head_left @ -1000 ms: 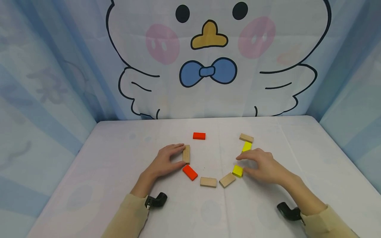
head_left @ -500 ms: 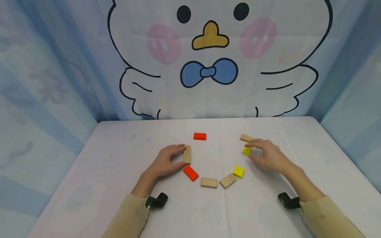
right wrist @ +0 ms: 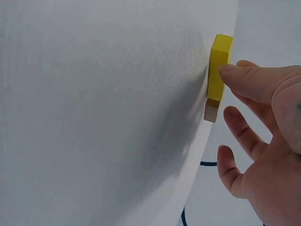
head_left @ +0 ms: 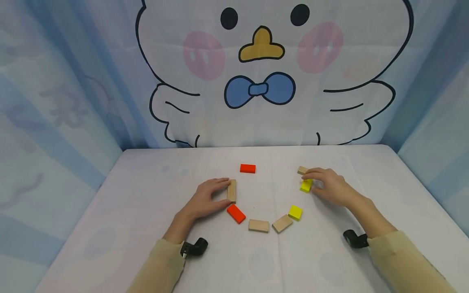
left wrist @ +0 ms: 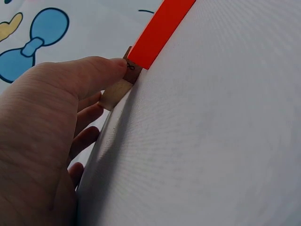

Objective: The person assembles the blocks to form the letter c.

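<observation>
My left hand point(head_left: 205, 199) holds an upright-looking plain wooden block point(head_left: 232, 192) lengthwise between thumb and forefinger. In the left wrist view the thumb lies at that wooden block's point(left wrist: 115, 95) near end, close to a red block point(left wrist: 162, 33). Over at the right, my right hand point(head_left: 331, 188) pinches a yellow block point(head_left: 305, 186); its thumb touches the side of this yellow block point(right wrist: 217, 77) in the right wrist view, while the forefinger's tip is hidden there. A second wooden block point(head_left: 302, 170) stands just beyond, partly covered by the fingers.
Between the hands, a curve of blocks runs along the white table point(head_left: 256, 268): a red block point(head_left: 236, 213), a wooden block point(head_left: 258, 226), a slanted wooden block point(head_left: 282, 224) and another yellow block point(head_left: 295, 213). Farther back lies a lone red block point(head_left: 247, 168). A printed curtain point(head_left: 271, 126) hangs behind.
From above the nearer yellow block, my right hand has moved away from me to the farther yellow block and its thumb has come against it. The left hand stays at its wooden block.
</observation>
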### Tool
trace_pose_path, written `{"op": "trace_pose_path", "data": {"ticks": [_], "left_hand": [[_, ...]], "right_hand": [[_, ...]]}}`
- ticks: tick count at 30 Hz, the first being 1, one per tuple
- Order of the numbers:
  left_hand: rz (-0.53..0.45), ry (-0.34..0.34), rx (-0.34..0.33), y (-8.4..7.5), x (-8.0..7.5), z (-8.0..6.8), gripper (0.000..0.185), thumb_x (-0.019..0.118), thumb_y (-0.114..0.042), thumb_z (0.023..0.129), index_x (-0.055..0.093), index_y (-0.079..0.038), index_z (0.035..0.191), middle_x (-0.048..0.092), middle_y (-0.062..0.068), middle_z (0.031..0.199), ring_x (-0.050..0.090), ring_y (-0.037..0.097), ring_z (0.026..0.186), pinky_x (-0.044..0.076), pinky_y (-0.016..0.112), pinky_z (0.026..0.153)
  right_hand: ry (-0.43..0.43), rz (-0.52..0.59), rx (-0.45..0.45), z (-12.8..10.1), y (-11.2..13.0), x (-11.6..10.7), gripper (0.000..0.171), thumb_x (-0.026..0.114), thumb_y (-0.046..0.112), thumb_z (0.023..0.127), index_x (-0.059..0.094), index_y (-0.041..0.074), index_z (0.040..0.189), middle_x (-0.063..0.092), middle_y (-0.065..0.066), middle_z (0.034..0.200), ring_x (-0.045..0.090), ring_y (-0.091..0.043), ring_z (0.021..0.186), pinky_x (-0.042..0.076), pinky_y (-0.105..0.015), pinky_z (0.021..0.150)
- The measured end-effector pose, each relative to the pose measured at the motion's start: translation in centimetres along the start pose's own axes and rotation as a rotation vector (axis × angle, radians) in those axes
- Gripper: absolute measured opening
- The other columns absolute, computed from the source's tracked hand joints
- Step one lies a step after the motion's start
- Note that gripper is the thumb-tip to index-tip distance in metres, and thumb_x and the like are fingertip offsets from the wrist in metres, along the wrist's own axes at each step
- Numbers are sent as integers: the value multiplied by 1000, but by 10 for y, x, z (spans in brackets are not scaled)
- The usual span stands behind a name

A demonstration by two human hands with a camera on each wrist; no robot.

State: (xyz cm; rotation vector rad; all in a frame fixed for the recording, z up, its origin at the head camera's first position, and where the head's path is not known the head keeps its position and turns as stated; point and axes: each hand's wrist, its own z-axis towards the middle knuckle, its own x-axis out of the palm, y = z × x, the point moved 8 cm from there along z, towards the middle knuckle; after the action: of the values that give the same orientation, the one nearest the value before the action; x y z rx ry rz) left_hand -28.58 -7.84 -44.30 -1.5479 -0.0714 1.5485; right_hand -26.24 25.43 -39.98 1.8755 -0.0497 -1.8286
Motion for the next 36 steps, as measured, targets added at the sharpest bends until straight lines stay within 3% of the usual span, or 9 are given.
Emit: {"op": "trace_pose_path", "data": {"ticks": [12, 19, 36], "left_hand": [[10, 19, -12, 3, 1, 1, 60, 74, -31, 91, 58, -9, 144, 54, 6, 147, 43, 31, 138, 28, 56, 115], [16, 8, 13, 1, 0, 1, 59, 75, -30, 90, 59, -7, 143, 54, 8, 146, 44, 32, 137, 29, 56, 114], [-3, 19, 12, 2, -1, 0, 60, 74, -29, 91, 57, -8, 144, 54, 8, 147, 44, 32, 137, 27, 56, 115]], "right_hand": [[-29, -22, -15, 7, -1, 6, 30, 76, 0, 87, 74, 10, 115, 62, -19, 129, 50, -48, 123, 36, -76, 91], [-60, -24, -31, 12, 7, 9, 29, 78, 1, 86, 76, 10, 113, 65, -18, 124, 54, -46, 118, 40, -69, 87], [-36, -75, -69, 38, 25, 15, 28, 78, 2, 87, 76, 10, 113, 69, -12, 119, 58, -39, 110, 41, -56, 79]]}}
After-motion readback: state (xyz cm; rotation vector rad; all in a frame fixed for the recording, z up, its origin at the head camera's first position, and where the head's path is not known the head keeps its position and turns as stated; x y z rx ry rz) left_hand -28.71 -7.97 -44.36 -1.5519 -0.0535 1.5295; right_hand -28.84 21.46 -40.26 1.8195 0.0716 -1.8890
